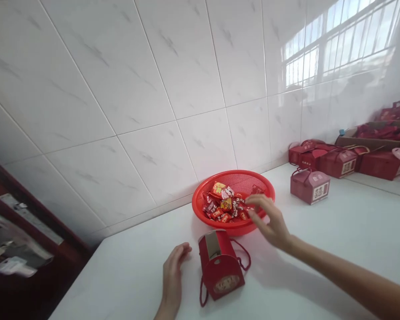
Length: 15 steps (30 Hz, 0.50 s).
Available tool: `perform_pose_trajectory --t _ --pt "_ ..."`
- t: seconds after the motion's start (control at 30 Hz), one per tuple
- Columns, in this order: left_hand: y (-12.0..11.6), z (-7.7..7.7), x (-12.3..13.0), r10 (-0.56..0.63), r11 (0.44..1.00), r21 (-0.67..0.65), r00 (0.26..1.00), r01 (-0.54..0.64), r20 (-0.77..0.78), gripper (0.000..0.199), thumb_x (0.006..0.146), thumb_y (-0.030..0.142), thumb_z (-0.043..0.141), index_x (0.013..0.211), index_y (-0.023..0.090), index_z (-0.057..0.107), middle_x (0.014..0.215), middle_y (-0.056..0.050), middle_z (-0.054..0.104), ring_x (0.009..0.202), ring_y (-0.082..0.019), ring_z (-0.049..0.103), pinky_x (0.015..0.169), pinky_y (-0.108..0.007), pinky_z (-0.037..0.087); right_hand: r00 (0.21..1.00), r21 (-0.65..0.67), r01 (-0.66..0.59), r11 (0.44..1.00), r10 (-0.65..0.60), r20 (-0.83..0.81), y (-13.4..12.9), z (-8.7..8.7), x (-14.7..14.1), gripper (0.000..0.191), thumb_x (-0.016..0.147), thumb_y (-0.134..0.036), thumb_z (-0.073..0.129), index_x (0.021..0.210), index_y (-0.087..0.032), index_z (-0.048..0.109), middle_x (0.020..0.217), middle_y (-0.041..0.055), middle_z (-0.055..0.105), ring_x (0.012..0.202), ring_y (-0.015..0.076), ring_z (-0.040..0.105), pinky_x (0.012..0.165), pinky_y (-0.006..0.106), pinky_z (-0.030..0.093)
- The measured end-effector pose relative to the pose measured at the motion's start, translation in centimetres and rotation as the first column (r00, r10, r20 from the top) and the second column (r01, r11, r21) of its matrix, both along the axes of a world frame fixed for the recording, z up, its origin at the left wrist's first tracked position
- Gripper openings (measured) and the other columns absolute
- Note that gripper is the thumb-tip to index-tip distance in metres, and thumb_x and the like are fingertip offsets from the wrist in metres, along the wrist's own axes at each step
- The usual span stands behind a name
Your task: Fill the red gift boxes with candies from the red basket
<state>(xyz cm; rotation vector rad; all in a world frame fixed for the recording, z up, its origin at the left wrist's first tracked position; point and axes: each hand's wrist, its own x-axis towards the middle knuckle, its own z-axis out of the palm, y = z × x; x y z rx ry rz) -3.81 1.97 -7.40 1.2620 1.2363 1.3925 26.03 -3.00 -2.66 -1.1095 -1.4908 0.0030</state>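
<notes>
A red gift box [222, 266] with dark red cord handles lies on the white table, its top partly open along a slot. My left hand [174, 271] rests just left of the box, apart from it, with loosely bent fingers and nothing in them. Behind the box stands a red plastic basket [266, 184] holding wrapped candies [226, 204], mostly red with some gold and pink. Over the basket's right rim reaches my right hand [270, 222], thumb and fingertips apart above the candies. I see nothing held between them.
Farther right stands a closed red gift box [310, 186], with several more red boxes [336, 160] behind it. A cardboard carton [350, 141] of red items sits at the far right. White tiled wall [146, 89] bounds the table's back; a dark door with keys [16, 266] is left.
</notes>
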Motion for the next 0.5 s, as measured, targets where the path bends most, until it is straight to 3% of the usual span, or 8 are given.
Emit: perform_pose_trajectory --t 0.1,0.23,0.37,0.5 --pt "-0.2 -0.7 -0.1 -0.048 0.997 -0.066 0.996 0.043 -0.069 0.040 0.079 0.056 0.066 0.090 0.019 0.074 0.094 -0.007 0.075 0.096 -0.027 0.070 0.084 -0.036 0.056 0.993 -0.231 0.113 0.966 -0.101 0.066 3.4 2.3 1.9 0.015 0.090 -0.021 0.053 0.101 -0.022 0.063 0.112 0.0087 0.068 0.086 0.0221 0.064 0.087 0.042 0.050" --pt "-0.3 -0.4 0.1 -0.095 0.989 -0.123 0.988 0.079 -0.122 0.042 0.082 0.057 0.063 0.093 0.018 0.073 0.092 -0.007 0.074 0.091 -0.025 0.068 0.079 -0.033 0.052 0.985 -0.490 0.124 0.863 -0.047 0.166 8.9 4.2 4.2 0.015 0.091 -0.020 0.059 0.105 -0.018 0.065 0.108 0.0085 0.070 0.088 0.0212 0.066 0.078 0.036 0.054" --pt "0.0 -0.3 0.3 -0.063 0.984 -0.170 0.994 0.047 -0.090 0.049 0.072 0.063 0.068 0.090 0.018 0.073 0.088 -0.007 0.074 0.086 -0.024 0.065 0.075 -0.031 0.049 0.938 -0.726 0.180 0.664 0.107 0.330 12.9 5.3 5.2 0.023 0.097 -0.031 0.063 0.114 -0.016 0.065 0.116 0.0080 0.067 0.099 0.0200 0.066 0.085 0.039 0.057" --pt "0.3 -0.3 0.4 -0.050 0.978 -0.203 0.998 0.044 -0.025 0.052 0.062 0.064 0.072 0.087 0.017 0.074 0.084 -0.008 0.074 0.086 -0.025 0.064 0.074 -0.031 0.048 0.855 -0.868 0.243 0.433 0.327 0.402 14.8 5.8 4.4 0.027 0.098 -0.035 0.062 0.118 -0.017 0.065 0.118 0.0083 0.067 0.099 0.0203 0.067 0.086 0.040 0.058"
